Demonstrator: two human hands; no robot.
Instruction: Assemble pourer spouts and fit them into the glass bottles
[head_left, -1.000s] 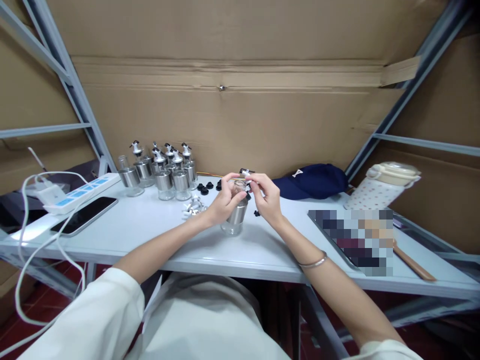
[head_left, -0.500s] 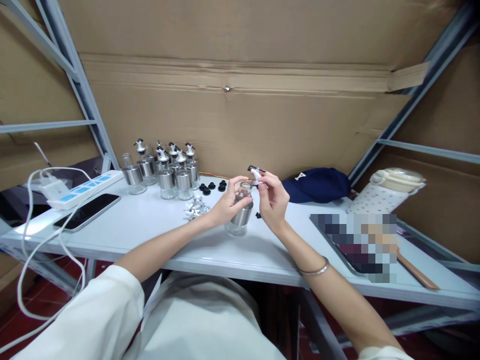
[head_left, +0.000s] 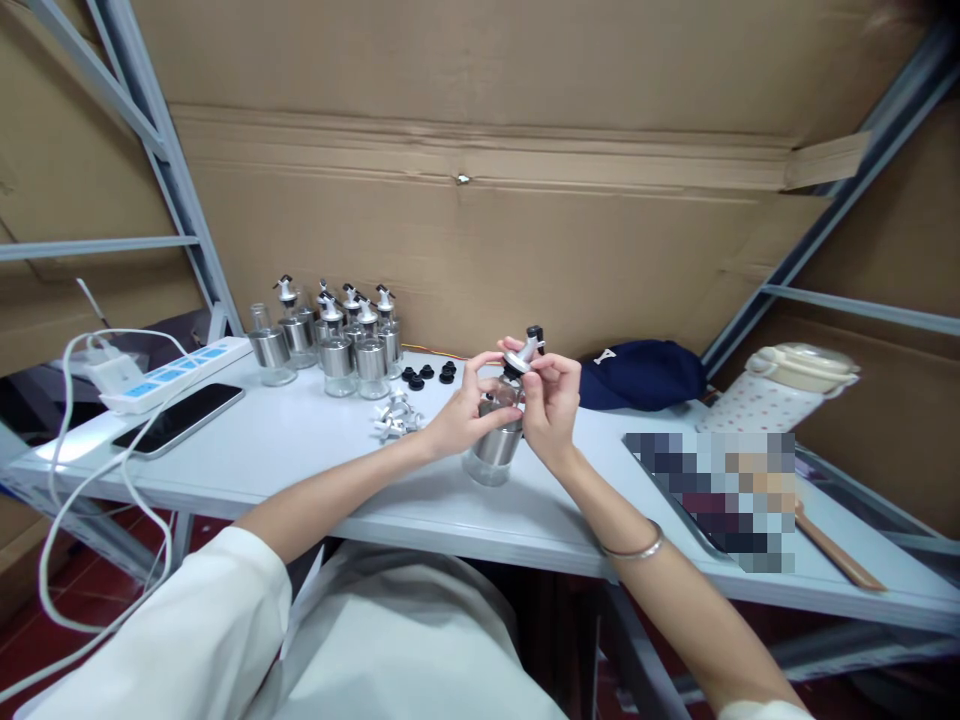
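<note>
A glass oil bottle with a steel band (head_left: pixel 497 443) stands slightly tilted on the white table in front of me. My left hand (head_left: pixel 469 408) is wrapped round its neck and shoulder. On the bottle's mouth sits a silver pour spout with a black lever (head_left: pixel 528 345), leaning a little to the right. The fingers of my right hand (head_left: pixel 551 400) are closed on the spout's base, with the thumb towards me. Left of the bottle lies a pile of silver spout parts (head_left: pixel 397 415). Behind that pile are several black stoppers (head_left: pixel 427 374).
Several similar bottles (head_left: pixel 337 360), most with spouts, stand at the back left. A phone (head_left: pixel 180 420), a power strip (head_left: pixel 180 375) and white cables lie further left. To the right are a navy cap (head_left: pixel 645 375), a dotted tumbler (head_left: pixel 772 395) and a blurred-out flat item.
The spout has moved from beside the bottle's neck onto its mouth, with my right hand closed round its base. The bottle has shifted slightly right and towards me.
</note>
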